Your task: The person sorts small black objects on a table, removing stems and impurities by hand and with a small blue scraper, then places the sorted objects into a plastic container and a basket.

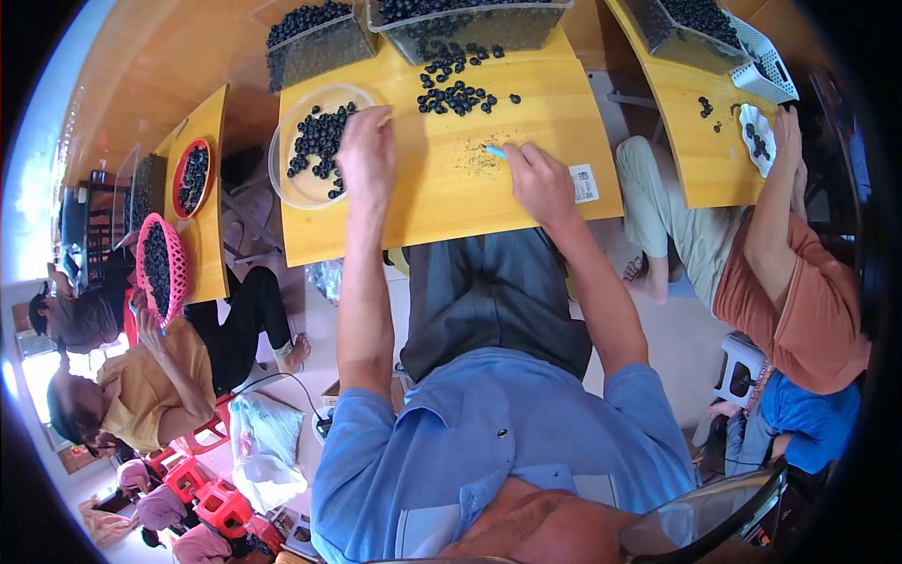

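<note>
The left hand [367, 155] hangs at the right edge of the clear bowl [279, 180], back of the hand up, fingers bent inward; the fingertips are turned away, so I cannot tell how far they are parted or whether they have hold of anything. The right hand [540, 183] is closed around a slim blue tool [496, 151], whose tip points left, just over a scatter of dark crumbs [481, 162] on the yellow table [404, 216]. The bowl sits on the left side of the table with a heap of black balls [318, 141] in it. A loose pile [460, 97] of the same balls lies beyond the crumbs, trailing toward the far edge, with one ball [515, 99] apart on its right. Two clear tubs full of balls stand at the far side, a left tub [315, 64] and a wider right tub [479, 45]. A white label [583, 183] lies just right of the right hand. On the left table [209, 240] are a red bowl [177, 183] and, nearer, a pink basket [181, 268], both holding dark balls, with a co-worker beside them. On the right table [709, 169], another co-worker's hands [787, 141] are beside a white dish [749, 114] with a few balls.
</note>
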